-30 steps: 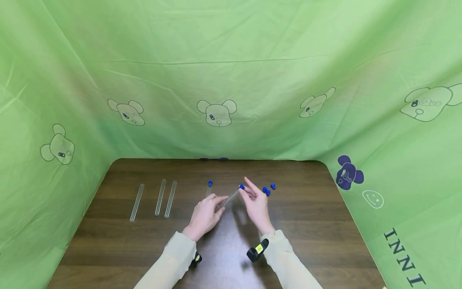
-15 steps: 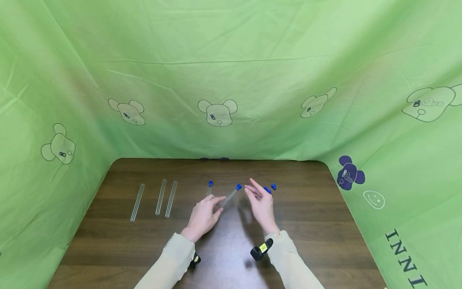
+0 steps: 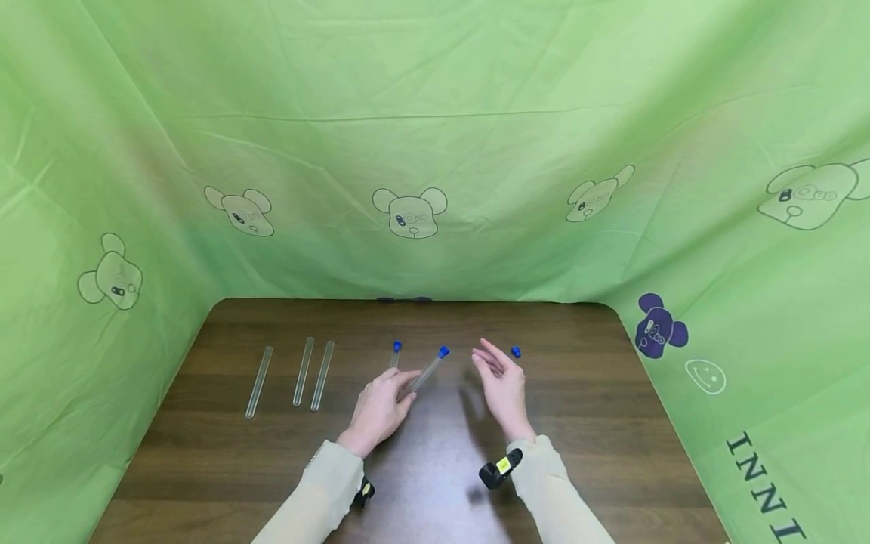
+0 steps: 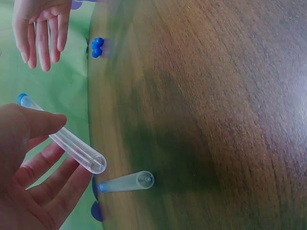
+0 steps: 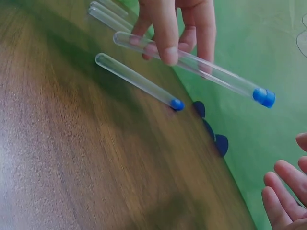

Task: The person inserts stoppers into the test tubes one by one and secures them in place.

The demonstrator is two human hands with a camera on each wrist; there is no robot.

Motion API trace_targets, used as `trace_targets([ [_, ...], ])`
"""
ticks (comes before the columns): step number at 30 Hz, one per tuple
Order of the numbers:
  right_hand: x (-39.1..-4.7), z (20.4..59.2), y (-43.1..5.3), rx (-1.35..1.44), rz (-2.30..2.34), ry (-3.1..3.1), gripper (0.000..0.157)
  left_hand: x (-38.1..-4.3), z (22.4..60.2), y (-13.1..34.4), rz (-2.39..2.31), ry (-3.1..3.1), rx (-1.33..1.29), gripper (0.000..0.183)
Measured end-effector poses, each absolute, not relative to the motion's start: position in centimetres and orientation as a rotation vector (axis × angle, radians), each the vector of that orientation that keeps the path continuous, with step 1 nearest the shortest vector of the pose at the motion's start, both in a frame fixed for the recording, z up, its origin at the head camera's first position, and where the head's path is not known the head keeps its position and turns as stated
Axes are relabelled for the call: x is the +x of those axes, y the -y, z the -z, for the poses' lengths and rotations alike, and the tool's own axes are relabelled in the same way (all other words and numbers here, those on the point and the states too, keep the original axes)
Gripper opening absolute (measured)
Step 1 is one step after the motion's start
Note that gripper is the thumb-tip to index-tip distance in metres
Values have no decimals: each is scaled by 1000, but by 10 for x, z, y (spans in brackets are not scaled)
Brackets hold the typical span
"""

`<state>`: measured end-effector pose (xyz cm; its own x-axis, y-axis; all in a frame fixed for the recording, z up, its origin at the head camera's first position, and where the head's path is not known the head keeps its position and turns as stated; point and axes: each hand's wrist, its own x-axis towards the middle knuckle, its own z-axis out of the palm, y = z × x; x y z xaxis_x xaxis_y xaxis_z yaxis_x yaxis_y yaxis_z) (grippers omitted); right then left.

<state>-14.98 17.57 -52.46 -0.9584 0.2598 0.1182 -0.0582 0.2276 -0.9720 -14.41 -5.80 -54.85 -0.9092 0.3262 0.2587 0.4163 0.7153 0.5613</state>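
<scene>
The left hand [image 3: 379, 408] pinches a clear tube [image 3: 427, 373] with a blue cap [image 3: 444, 351] on, above the brown table [image 3: 435, 491]. The right hand [image 3: 504, 387] holds nothing, fingers loose. A second capped tube [image 3: 396, 357] lies just past the left hand. Three bare tubes [image 3: 322, 375] have no caps yet. Loose caps [image 4: 97, 48] sit past the right hand, which hides some. Green cloth [image 3: 408, 151] hangs behind.

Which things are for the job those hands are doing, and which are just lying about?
Seems part of the job:
held tube in the left hand
other capped tube on the table
three uncapped tubes
loose blue caps

Seems just there:
green cloth
black wrist gadgets
</scene>
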Motion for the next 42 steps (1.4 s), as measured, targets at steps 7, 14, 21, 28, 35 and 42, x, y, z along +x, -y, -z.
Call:
trace_targets([
  [7, -144, 510, -180, -194, -1776, 2253, 35, -146, 552, 63, 941, 2748, -587, 39],
  [14, -151, 524, -189, -232, -1728, 2269, 36, -147, 555, 69, 915, 2742, -565, 39],
  [21, -156, 540, -203, -260, -1725, 2258, 39, -148, 554, 74, 936, 2753, -527, 39],
  [28, -155, 541, -213, -295, -1686, 2307, 40, -148, 553, 80, 980, 2765, -471, 39],
  [35, -155, 544, -223, -327, -1631, 2333, 39, -149, 558, 90, 1031, 2743, -429, 39],
  [42, -157, 547, -233, -367, -1586, 2365, 40, -150, 561, 96, 1047, 2742, -366, 39],
])
